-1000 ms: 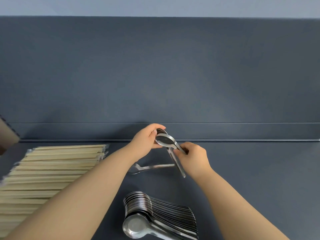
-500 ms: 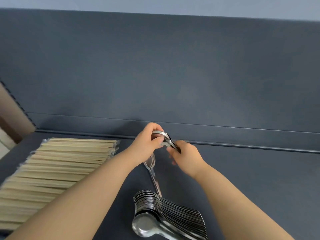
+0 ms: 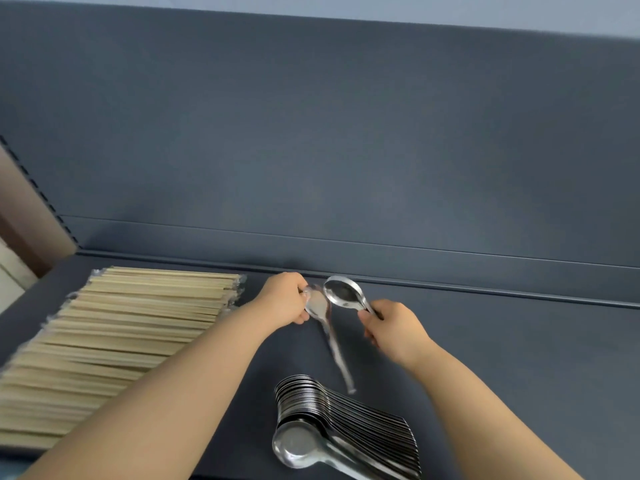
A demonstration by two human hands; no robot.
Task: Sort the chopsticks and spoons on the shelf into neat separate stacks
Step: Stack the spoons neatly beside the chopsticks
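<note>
Item: loose spoons, polished metal, two in hand at the back of the shelf point(image 3: 519, 341).

- Left hand point(image 3: 285, 303): fingers closed on the bowl of one spoon point(image 3: 320, 311), handle trailing toward us, blurred.
- Right hand point(image 3: 394, 329): closed on the handle of the second spoon point(image 3: 343, 293), bowl raised.
- Spoon stack point(image 3: 346, 420): nested, near front edge.
- Chopsticks point(image 3: 131, 337): wrapped pairs, stacked at left.

Handling, as we judge it: spoons stiff, light, slick; best taken at the neck or handle. Chopsticks light, wrappers likely slippery.

Markings: we read none.
</note>
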